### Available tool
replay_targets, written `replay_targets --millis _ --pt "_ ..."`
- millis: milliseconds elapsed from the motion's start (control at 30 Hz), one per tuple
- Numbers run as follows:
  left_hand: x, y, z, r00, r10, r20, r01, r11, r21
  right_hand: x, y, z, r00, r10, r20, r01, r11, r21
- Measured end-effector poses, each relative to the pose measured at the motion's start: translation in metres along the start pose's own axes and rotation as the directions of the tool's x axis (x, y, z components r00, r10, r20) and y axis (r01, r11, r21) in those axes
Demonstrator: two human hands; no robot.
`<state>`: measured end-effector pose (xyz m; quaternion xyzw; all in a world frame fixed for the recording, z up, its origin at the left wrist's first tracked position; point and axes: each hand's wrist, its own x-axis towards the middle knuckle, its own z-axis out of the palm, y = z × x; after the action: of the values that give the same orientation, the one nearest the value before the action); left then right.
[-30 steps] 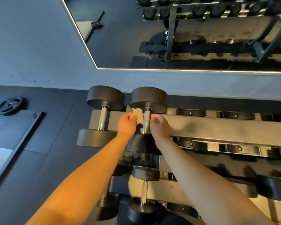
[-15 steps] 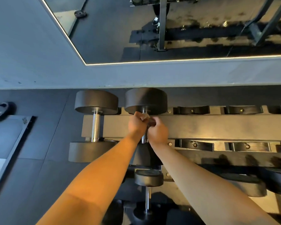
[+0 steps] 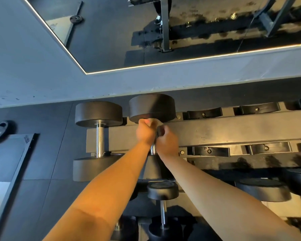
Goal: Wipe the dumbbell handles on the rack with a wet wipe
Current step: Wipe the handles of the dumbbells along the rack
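From the head camera, the dumbbell (image 3: 152, 108) being cleaned lay across the top tier of the rack (image 3: 233, 131), just above the picture's centre, its far weight toward twelve o'clock and its near weight hidden under the forearms toward six. A second dumbbell (image 3: 99, 136) sat just beside it at nine o'clock, its handle bare and shiny.

The dumbbell looked heavy and rigid, a thing better left seated in its cradle than lifted. Its metal handle (image 3: 153, 148) would be hard and probably slick once damp, though a textured finish like its neighbour's would drag on a cloth. The wet wipe (image 3: 152, 121) was the opposite: light, limp, easily bunched or torn, and best held wrapped round the bar so the palm pressed it on.

The left hand (image 3: 144, 132) was clenched round the far end of the handle, hard against the inner face of the far weight, with a pale scrap of the wipe showing at its twelve o'clock edge. The right hand (image 3: 167, 140) sat touching it at four o'clock, fingers curled inward toward the same bar; whether that grip held the handle, a fold of the wipe, or both was hard to make out, since the knuckles hid the contact. Only a short bright stretch of handle showed between the wrists.
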<state>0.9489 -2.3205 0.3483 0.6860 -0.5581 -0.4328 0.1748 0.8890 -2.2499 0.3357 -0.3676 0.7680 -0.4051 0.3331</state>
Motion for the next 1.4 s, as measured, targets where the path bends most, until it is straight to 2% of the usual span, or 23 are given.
replay_targets --millis 167,333,433,533,600,667,767,900,1000,1067,1167,1233,1300,1400 --pt "-0.017 -0.006 -0.012 0.991 -0.016 0.134 -0.016 0.973 0.231 -0.002 0.001 -0.001 0.998 0.061 -0.025 -0.06 0.997 0.039" --pt "-0.026 -0.015 -0.022 0.938 -0.08 0.336 -0.089 0.884 0.459 -0.002 0.005 0.001 0.999 0.017 -0.042 -0.014 0.997 0.07" --pt "-0.02 -0.019 -0.022 0.953 -0.051 0.299 -0.069 0.924 0.377 -0.003 0.009 0.0 0.997 -0.042 -0.06 0.047 0.996 0.08" --pt "-0.017 -0.008 -0.019 0.988 0.005 0.153 -0.03 0.987 0.16 -0.004 0.011 -0.002 0.989 -0.126 -0.075 0.133 0.986 0.102" --pt "-0.013 -0.001 -0.014 0.996 0.008 0.092 -0.02 0.991 0.132 -0.004 0.014 -0.005 0.981 -0.18 -0.071 0.187 0.977 0.104" --pt "-0.012 -0.001 -0.012 0.994 -0.003 0.106 -0.017 0.982 0.187 -0.002 0.017 -0.01 0.98 -0.195 -0.036 0.197 0.975 0.1" --pt "-0.02 -0.009 -0.017 0.979 -0.017 0.201 -0.038 0.963 0.268 -0.002 0.02 -0.012 0.979 -0.205 -0.015 0.206 0.977 0.058" --pt "-0.026 -0.019 -0.023 0.932 -0.137 0.337 -0.005 0.921 0.39 -0.001 0.019 -0.006 0.983 -0.184 -0.002 0.184 0.983 -0.015" --pt "-0.024 -0.018 -0.027 0.904 -0.182 0.386 -0.021 0.884 0.467 -0.001 0.018 -0.006 0.982 -0.187 -0.012 0.186 0.982 -0.041" --pt "-0.025 -0.017 -0.027 0.92 -0.134 0.369 -0.056 0.886 0.46 -0.001 0.019 -0.007 0.983 -0.184 -0.02 0.183 0.982 -0.039" --pt "-0.024 -0.023 -0.025 0.965 -0.019 0.262 -0.06 0.955 0.291 0.0 0.02 -0.005 0.986 -0.168 -0.021 0.167 0.985 -0.033" --pt "-0.022 -0.021 -0.026 0.975 -0.009 0.221 -0.047 0.968 0.246 0.002 0.021 -0.004 0.983 -0.178 -0.031 0.178 0.984 -0.023" --pt "-0.021 -0.013 -0.027 0.956 -0.048 0.291 -0.053 0.942 0.332 0.001 0.019 -0.004 0.984 -0.177 -0.023 0.177 0.984 -0.007" --pt "-0.028 -0.008 -0.027 0.926 -0.1 0.365 -0.134 0.815 0.564 0.0 0.016 -0.006 0.99 -0.138 0.017 0.137 0.99 0.03"
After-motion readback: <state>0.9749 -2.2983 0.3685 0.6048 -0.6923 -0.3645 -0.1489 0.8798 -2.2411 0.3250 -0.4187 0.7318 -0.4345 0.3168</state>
